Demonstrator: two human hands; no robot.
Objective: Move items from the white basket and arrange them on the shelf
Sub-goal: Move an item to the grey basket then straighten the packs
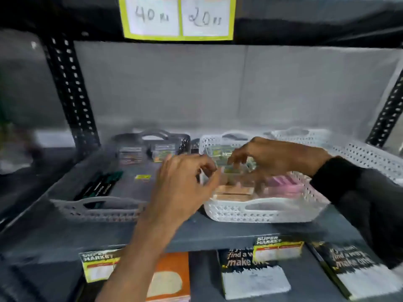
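Blur hides what your curled right hand (267,159) grips in the white basket (261,211); your left hand (185,184) pinches air; three baskets, counted

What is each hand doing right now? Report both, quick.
Left hand: fingers curled at the edge of the white basket; whether it grips anything cannot be told.
Right hand: over the basket, fingers down; too blurred to tell.

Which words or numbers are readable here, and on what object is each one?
"40" and "20": price sign on the upper shelf edge.
"SUPER MARKET": shelf tag.
"find a w... make o...": black notebook, partly hidden.
Small packets in the grey basket: too blurred.
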